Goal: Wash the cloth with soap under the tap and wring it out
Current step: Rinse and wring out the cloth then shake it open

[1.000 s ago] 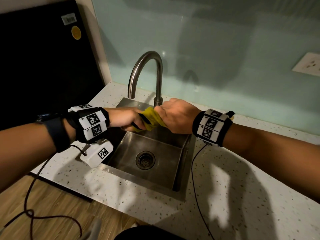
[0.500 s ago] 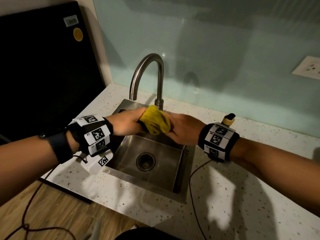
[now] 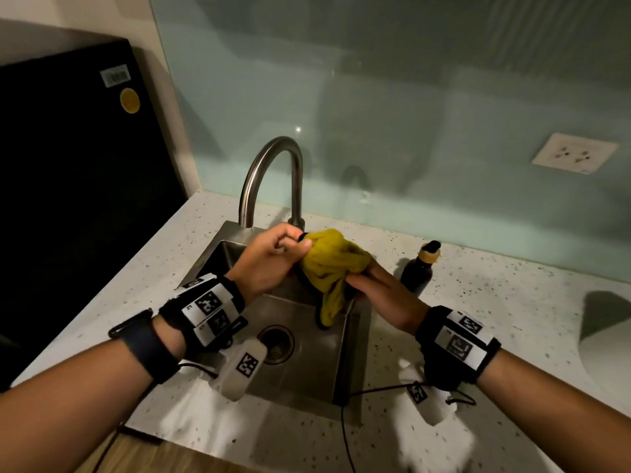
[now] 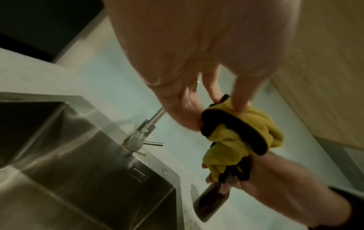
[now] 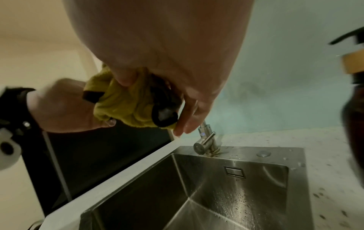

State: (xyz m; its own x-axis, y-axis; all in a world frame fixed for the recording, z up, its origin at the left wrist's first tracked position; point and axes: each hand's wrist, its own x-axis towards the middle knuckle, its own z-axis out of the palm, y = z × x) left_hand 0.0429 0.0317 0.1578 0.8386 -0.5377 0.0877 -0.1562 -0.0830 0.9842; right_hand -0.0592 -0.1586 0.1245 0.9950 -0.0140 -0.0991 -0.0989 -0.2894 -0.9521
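A yellow cloth [image 3: 333,264] with a dark edge is bunched above the back of the steel sink [image 3: 307,367], and one tail hangs down into it. My left hand [image 3: 297,245] pinches its upper left corner between thumb and fingers [image 4: 239,102]. From the right and below, my right hand [image 3: 355,285] grips the cloth [image 5: 122,105] with its thumb [image 5: 126,80] pressed into it. The curved tap [image 3: 273,175] stands just behind my hands, and I see no water running from it. A dark soap bottle [image 3: 420,268] stands on the counter right of the sink.
The speckled counter [image 3: 512,319] runs around the sink, with a wall socket [image 3: 573,153] on the glass backsplash. A tall black appliance [image 3: 68,182] stands at the left. The tap lever [image 5: 204,140] sticks out at the tap base. Wrist cables trail over the counter.
The tight twist between my fists has come loose into a bundle with a hanging tail. My left hand went from a fist to a pinch, and my right hand dropped lower right.
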